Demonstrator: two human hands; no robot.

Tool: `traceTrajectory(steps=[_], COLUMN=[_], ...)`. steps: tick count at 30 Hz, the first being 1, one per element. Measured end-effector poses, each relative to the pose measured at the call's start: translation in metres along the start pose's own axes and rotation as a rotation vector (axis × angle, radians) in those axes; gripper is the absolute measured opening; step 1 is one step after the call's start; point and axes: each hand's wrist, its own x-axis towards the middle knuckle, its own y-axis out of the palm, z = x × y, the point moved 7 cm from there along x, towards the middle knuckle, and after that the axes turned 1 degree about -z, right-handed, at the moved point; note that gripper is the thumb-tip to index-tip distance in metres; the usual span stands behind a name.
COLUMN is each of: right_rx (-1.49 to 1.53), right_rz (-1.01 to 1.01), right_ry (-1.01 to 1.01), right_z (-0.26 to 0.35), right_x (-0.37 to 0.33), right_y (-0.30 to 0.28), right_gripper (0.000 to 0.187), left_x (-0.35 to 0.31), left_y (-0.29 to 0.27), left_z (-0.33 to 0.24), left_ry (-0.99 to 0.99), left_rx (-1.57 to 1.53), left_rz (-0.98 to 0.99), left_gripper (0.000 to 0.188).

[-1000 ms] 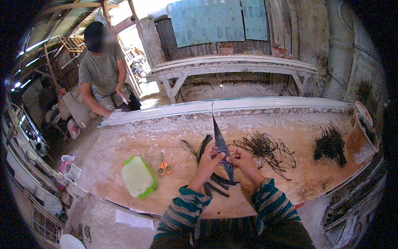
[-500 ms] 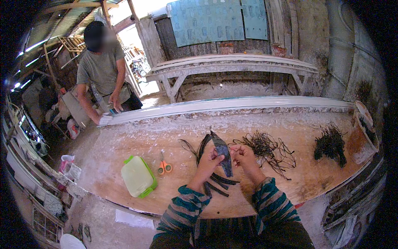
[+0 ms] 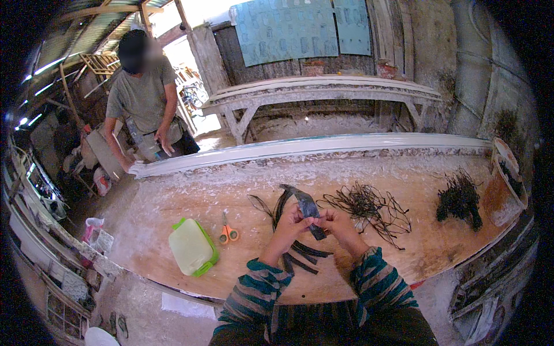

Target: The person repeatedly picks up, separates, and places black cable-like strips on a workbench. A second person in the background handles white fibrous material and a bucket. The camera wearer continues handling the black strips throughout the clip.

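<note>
A wide, dark, flexible strip (image 3: 306, 203) hangs between my two hands above the wooden table (image 3: 173, 199). My left hand (image 3: 290, 226) pinches its left edge, and my right hand (image 3: 340, 225) closes on it from the other side, the fingertips of both nearly meeting. The strip's upper end bends over to the left; its lower end shows below the fingers. Narrow black strips (image 3: 304, 250) lie under and beside my left hand. Beyond my right hand spreads a loose tangle of thin black strands (image 3: 369, 207).
Orange-handled scissors (image 3: 228, 233) and a green-lidded box (image 3: 193, 247) lie to the left. A black bundle of strands (image 3: 460, 202) sits near a stained bucket (image 3: 503, 184) at right. Along the far edge runs a long white moulding (image 3: 311, 147), with a co-worker's hand (image 3: 164, 138) nearby.
My right hand has moved left and down onto the wide strip, close to my left fingertips. The strip's top now bends leftward. The co-worker's hands have shifted slightly.
</note>
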Motion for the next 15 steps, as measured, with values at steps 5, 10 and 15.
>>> traceTrajectory(steps=[5,10,15], right_rx=[0.027,0.06,0.013], right_rz=[-0.054,-0.015,0.006], right_ry=[0.028,0.009,-0.033], right_z=[-0.006,-0.008,0.003], right_x=[0.0,0.002,-0.001], right_y=[-0.007,-0.007,-0.003], right_gripper=[0.014,0.016,0.015], left_x=[0.003,0.004,0.0], left_y=[-0.007,-0.011,-0.017], left_z=[0.001,-0.002,-0.009], left_ry=[0.017,0.031,0.004], left_rx=[0.171,0.188,0.127], left_rz=[0.007,-0.07,-0.156], left_gripper=[0.032,0.035,0.031])
